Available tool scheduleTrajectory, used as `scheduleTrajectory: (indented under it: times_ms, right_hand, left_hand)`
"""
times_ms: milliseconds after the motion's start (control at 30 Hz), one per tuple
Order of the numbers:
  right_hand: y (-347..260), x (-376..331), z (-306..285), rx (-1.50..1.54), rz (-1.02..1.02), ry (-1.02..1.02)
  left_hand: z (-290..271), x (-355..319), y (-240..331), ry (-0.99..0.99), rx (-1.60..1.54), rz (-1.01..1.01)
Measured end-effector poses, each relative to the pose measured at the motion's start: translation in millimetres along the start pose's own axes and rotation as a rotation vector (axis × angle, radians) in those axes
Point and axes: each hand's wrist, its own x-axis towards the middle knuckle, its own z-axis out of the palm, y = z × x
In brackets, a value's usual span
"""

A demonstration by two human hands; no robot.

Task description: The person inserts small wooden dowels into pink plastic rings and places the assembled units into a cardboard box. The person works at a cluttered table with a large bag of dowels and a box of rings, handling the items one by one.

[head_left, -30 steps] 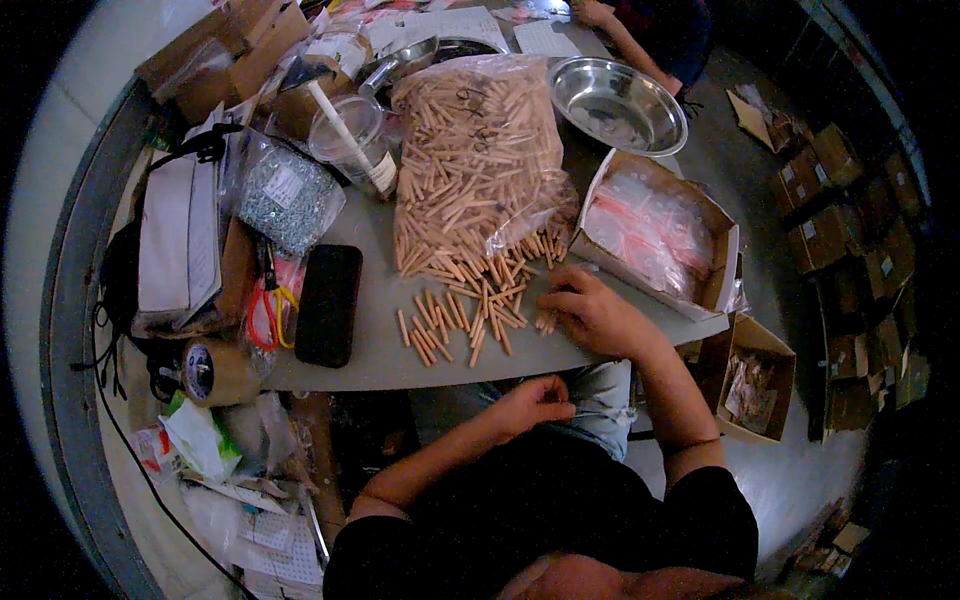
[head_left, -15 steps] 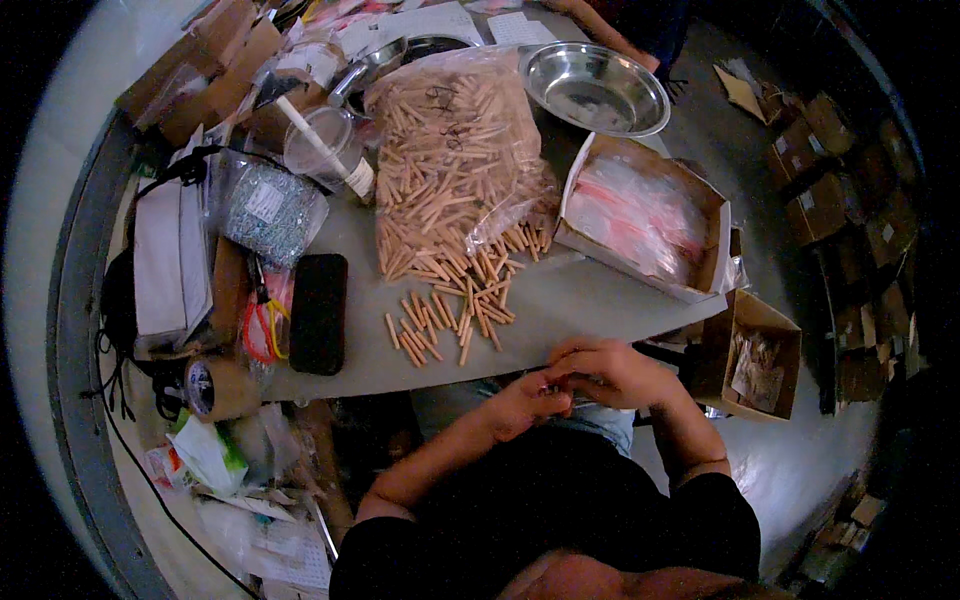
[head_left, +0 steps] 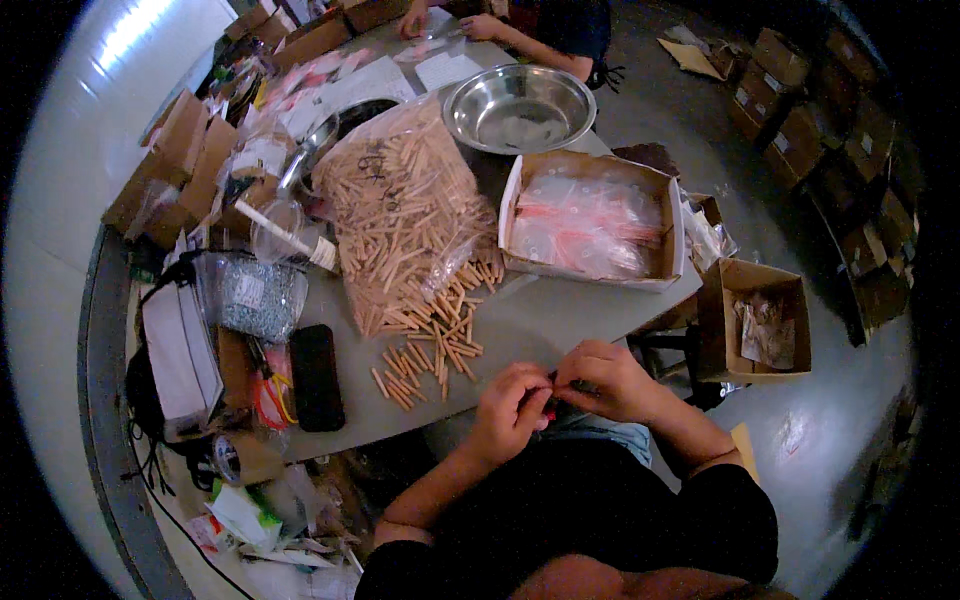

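Close together over my lap, just off the table's near edge, are my left hand (head_left: 512,408) and my right hand (head_left: 605,380). Both have fingers pinched on a small object with a dark and reddish part, mostly covered by the fingers; its kind cannot be made out. Beyond them on the grey table, loose wooden dowels (head_left: 448,345) spill from the mouth of a large clear plastic bag (head_left: 400,190) full of dowels. To the right of that bag, an open cardboard box (head_left: 510,262) holds clear plastic bags with red strips (head_left: 590,225).
A steel basin (head_left: 455,120) stands beyond the box. At left lie a black oblong case (head_left: 317,378), scissors (head_left: 270,395), a bag of small metal parts (head_left: 262,298) and a tape roll (head_left: 232,458). Another cardboard box (head_left: 790,330) is at right. Across the table, another person's hands (head_left: 482,28) work.
The view has shifted, so the table things appear further left and lower, and the other person's hands now show. My hands remain together, with the left fingers raised more upright.
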Motion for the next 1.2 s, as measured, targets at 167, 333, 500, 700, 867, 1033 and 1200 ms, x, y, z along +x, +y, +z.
scheduleTrajectory:
  times_ms: [167, 333, 500, 700, 867, 1033, 1200]
  right_hand:
    - [0.2, -7.0, -5.8, 0.014, 0.028, 0.025]
    - [0.2, -25.0, -31.9, 0.07, 0.098, -0.002]
    - [14.0, -60.0, -67.4, -0.16, 0.262, 0.252]
    - [36.0, -148.9, -141.9, -0.892, 0.752, 0.722]
    - [38.1, -166.9, -136.9, -0.78, 0.8, 0.756]
    - [35.9, -138.6, -115.4, -0.713, 0.786, 0.563]
    - [37.0, -98.1, -92.1, -0.586, 0.684, 0.384]
  left_hand:
    - [8.6, 10.4, 2.9, -0.01, 0.041, 0.068]
    - [15.6, 26.2, 9.3, -0.047, -0.065, -0.029]
    - [20.3, 91.4, 11.5, -0.206, 0.168, 0.188]
    - [18.0, 202.8, -49.4, -0.382, 0.687, 0.399]
    - [27.6, 232.7, -91.2, -0.504, 0.781, 0.109]
    - [19.3, 235.1, -66.0, -0.338, 0.521, 0.056]
    - [1.3, 233.0, -59.1, -0.192, 0.132, -0.106]
